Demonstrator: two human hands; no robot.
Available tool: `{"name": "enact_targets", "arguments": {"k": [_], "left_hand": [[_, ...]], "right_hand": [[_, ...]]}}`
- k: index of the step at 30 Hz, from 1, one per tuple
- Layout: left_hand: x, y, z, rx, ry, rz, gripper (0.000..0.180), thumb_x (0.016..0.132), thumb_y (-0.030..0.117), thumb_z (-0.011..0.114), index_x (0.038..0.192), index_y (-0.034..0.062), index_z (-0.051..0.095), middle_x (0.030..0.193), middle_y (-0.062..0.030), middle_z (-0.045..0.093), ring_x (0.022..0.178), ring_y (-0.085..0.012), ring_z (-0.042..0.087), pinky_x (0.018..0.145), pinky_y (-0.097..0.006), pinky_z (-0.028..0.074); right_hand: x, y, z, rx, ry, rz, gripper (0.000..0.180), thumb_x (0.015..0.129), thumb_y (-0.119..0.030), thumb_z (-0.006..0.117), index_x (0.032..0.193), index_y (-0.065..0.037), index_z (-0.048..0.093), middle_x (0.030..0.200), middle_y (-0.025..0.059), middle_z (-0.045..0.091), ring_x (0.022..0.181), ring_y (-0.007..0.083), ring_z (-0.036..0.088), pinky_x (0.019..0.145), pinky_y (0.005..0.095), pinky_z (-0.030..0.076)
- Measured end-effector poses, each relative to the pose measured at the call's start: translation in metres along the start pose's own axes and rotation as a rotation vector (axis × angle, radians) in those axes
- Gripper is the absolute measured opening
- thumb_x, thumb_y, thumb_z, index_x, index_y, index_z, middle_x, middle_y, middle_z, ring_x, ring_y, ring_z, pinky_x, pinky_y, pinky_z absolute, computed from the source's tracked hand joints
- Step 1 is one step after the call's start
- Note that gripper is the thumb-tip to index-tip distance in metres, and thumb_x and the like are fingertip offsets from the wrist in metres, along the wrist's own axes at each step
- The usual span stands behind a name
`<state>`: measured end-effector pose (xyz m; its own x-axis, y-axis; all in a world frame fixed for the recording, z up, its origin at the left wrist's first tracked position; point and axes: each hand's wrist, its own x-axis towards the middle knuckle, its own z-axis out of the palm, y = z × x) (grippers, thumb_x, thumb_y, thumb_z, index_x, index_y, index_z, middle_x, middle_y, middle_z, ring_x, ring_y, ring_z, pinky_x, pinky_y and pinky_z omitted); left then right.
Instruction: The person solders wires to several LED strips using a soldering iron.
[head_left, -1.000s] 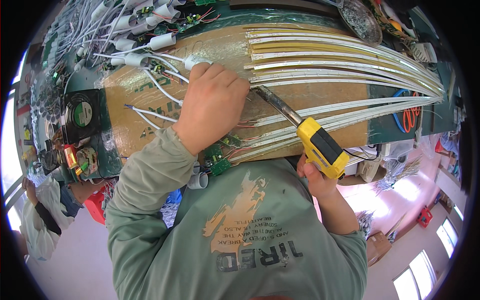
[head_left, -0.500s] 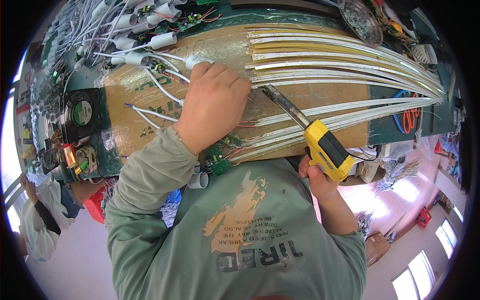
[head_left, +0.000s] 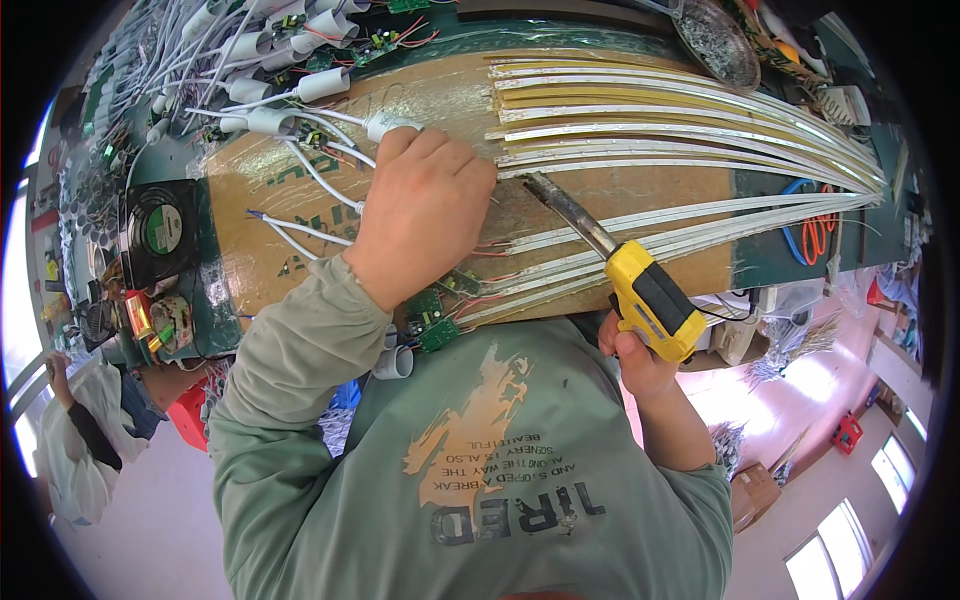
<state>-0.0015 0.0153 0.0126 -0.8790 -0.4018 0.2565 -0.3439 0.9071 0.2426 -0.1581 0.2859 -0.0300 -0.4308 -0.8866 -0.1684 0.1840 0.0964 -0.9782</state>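
My right hand [head_left: 640,355] grips a yellow and black soldering gun [head_left: 652,300] by its handle, in front of my body. The dark, worn tip reaches up and left to the near ends of the white LED strips [head_left: 620,160], close beside my left fingertips. Over the cardboard, my left hand [head_left: 425,205] is closed with its fingers bent down; what it pinches is hidden under them. A white tube with cable [head_left: 393,124] shows just behind its knuckles. Below the wrist lies a green circuit board [head_left: 430,325] with red wires running to the nearer strips [head_left: 640,240].
White cables and tubes [head_left: 250,90] are heaped at the far left. A black fan [head_left: 160,228] stands at the left edge. Orange-handled scissors [head_left: 818,238] lie right of the cardboard [head_left: 240,215]; a metal dish [head_left: 718,45] sits far right. Another person's arm [head_left: 85,425] shows lower left.
The tip of the soldering gun has shifted very slightly against the strip ends. Both hands keep nearly the same place and grip.
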Motion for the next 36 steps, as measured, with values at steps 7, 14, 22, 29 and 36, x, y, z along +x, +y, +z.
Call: {"name": "enact_targets", "arguments": {"k": [7,14,22,29,36], "left_hand": [[0.0,0.0,0.001,0.001,0.002,0.002,0.008,0.078,0.01,0.072,0.085,0.0104,0.068,0.085,-0.0026,0.066,0.085,-0.0239,0.061,0.083,-0.038,0.043],[0.0,0.0,0.0,0.001,0.0,0.002,0.008,0.078,0.01,0.072,0.084,0.0107,0.068,0.084,-0.0023,0.065,0.084,-0.0237,0.061,0.082,-0.038,0.043],[0.0,0.0,0.001,0.0,0.005,0.006,0.008,0.077,0.01,0.072,0.084,0.011,0.068,0.084,-0.002,0.065,0.084,-0.0234,0.061,0.082,-0.038,0.043],[0.0,0.003,0.0,-0.003,0.014,-0.011,0.008,0.077,0.01,0.072,0.085,0.0114,0.068,0.084,-0.0018,0.065,0.085,-0.0235,0.061,0.082,-0.038,0.042],[0.003,0.004,0.001,-0.036,0.059,-0.041,0.008,0.078,0.009,0.07,0.086,0.0098,0.066,0.088,-0.0036,0.063,0.088,-0.0247,0.06,0.082,-0.039,0.042]], "right_hand": [[0.001,0.002,-0.003,0.013,-0.012,-0.011,0.027,0.089,-0.01,0.073,0.111,0.0,0.063,0.085,0.0046,0.065,0.072,0.0143,0.06,0.063,0.0278,0.047],[0.002,0.003,-0.003,0.014,-0.013,-0.008,0.026,0.089,-0.011,0.074,0.111,0.0,0.063,0.084,0.0051,0.066,0.072,0.0145,0.061,0.063,0.0276,0.047],[0.0,0.004,-0.001,-0.066,0.033,-0.006,0.024,0.088,-0.01,0.075,0.108,-0.001,0.065,0.085,0.0047,0.067,0.074,0.0149,0.063,0.064,0.028,0.049],[-0.003,0.009,-0.005,-0.239,-0.038,-0.091,0.052,0.096,-0.026,0.067,0.136,0.0,0.046,0.077,0.0092,0.057,0.061,0.0159,0.053,0.053,0.0292,0.045],[-0.002,0.006,-0.002,-0.131,0.049,-0.029,0.024,0.087,-0.008,0.075,0.109,-0.001,0.067,0.089,0.0054,0.069,0.079,0.0152,0.066,0.069,0.0281,0.052]]}}
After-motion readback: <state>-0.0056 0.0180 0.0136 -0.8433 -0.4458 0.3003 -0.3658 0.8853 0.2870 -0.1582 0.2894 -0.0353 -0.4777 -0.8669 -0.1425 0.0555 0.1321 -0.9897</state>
